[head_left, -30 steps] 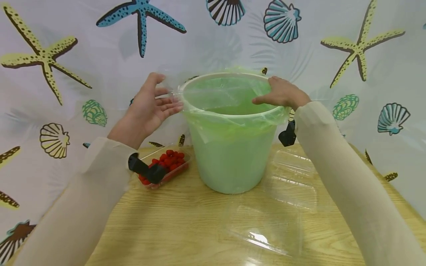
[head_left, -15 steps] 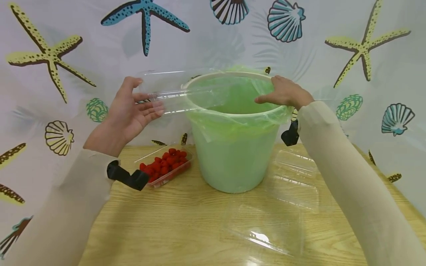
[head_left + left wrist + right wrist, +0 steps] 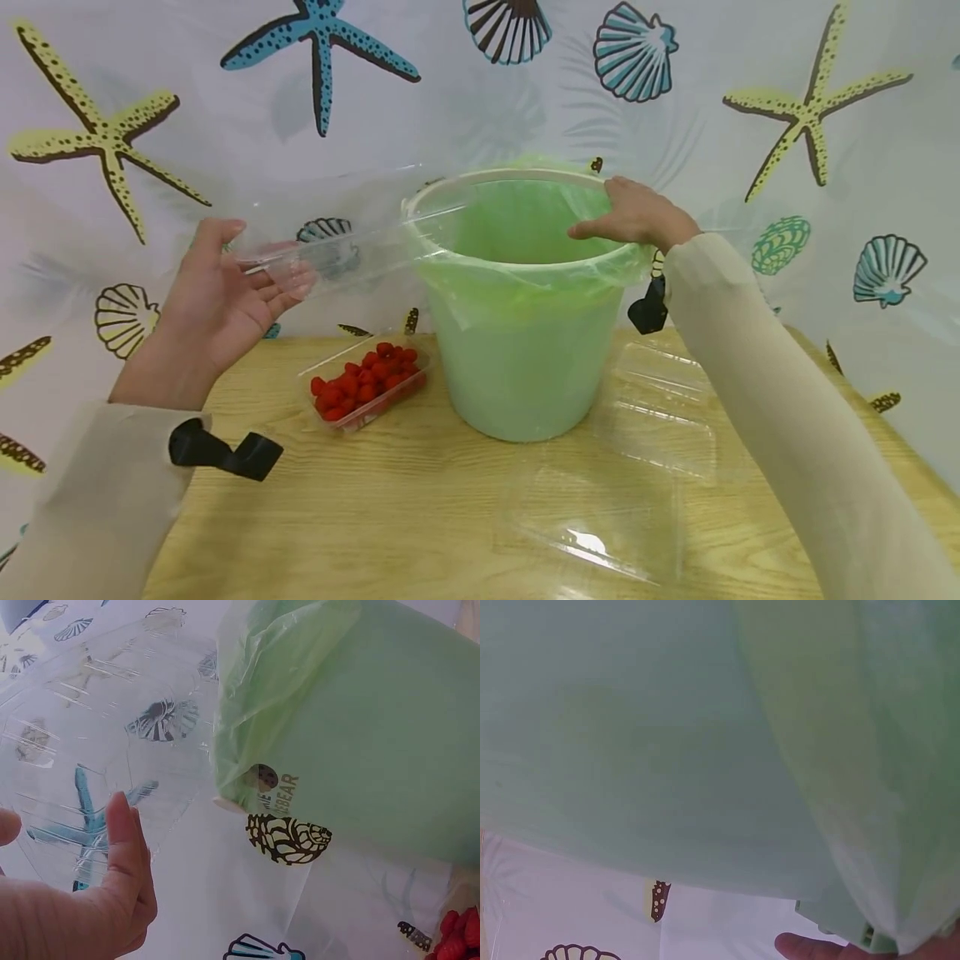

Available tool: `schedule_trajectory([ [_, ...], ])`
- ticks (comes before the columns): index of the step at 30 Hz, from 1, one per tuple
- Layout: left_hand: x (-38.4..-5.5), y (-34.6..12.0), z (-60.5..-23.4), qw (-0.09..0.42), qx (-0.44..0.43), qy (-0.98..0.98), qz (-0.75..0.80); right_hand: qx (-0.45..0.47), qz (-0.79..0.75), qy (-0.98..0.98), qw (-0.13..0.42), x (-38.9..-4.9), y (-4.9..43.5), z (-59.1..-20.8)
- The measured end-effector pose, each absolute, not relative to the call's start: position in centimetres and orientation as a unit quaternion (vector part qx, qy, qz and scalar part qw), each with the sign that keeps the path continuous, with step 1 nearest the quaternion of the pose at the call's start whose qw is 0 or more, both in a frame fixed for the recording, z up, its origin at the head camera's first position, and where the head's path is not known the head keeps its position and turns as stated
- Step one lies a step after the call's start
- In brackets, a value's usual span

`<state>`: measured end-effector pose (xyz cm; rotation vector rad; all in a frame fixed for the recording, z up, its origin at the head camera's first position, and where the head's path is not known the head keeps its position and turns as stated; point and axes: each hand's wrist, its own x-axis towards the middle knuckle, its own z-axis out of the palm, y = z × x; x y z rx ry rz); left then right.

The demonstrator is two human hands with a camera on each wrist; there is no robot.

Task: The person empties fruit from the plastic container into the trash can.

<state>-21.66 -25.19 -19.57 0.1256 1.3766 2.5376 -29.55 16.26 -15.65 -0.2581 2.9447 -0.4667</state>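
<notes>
My left hand (image 3: 225, 308) holds a clear plastic container (image 3: 352, 242) by its near end, thumb above and fingers below. Its other end overlaps the left rim of a pale green bucket (image 3: 525, 367) in the head view. In the left wrist view the ribbed, see-through container (image 3: 97, 712) slants beside the bucket. A thin yellow-green bag (image 3: 465, 292) lines the bucket and folds out over its rim. My right hand (image 3: 637, 212) grips the rim and bag at the right, thumb inside; in the right wrist view the bucket's side (image 3: 645, 750) hides most of it.
A clear punnet (image 3: 382, 406) of red raspberries (image 3: 363, 387) stands on the wooden table (image 3: 337, 517) left of the bucket. Clear plastic packaging lies at the right, one piece (image 3: 660, 433) near the bucket and another (image 3: 600, 517) closer to me. A patterned sheet (image 3: 480, 100) hangs behind.
My left hand has moved left and down, drawing the clear container out to the left from over the bucket's mouth, so more of it shows. The right hand stays on the rim.
</notes>
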Motion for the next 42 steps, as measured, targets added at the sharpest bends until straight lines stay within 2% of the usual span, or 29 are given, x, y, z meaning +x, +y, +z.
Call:
schedule_trajectory([
  [6, -21.1, -26.6, -20.4, 0.132, 0.050, 0.460, 0.876, -0.089, -0.146, 0.983, 0.074, -29.5, 16.2, -15.6],
  [16, -19.0, -28.2, -22.5, 0.106, 0.074, 0.441, 0.888, -0.088, -0.150, 0.982, 0.076, -29.7, 16.2, -15.6],
  [42, -17.2, -30.0, -30.1, 0.135, 0.111, 0.442, 0.880, -0.084, -0.157, 0.981, 0.073, -29.5, 16.1, -15.8],
])
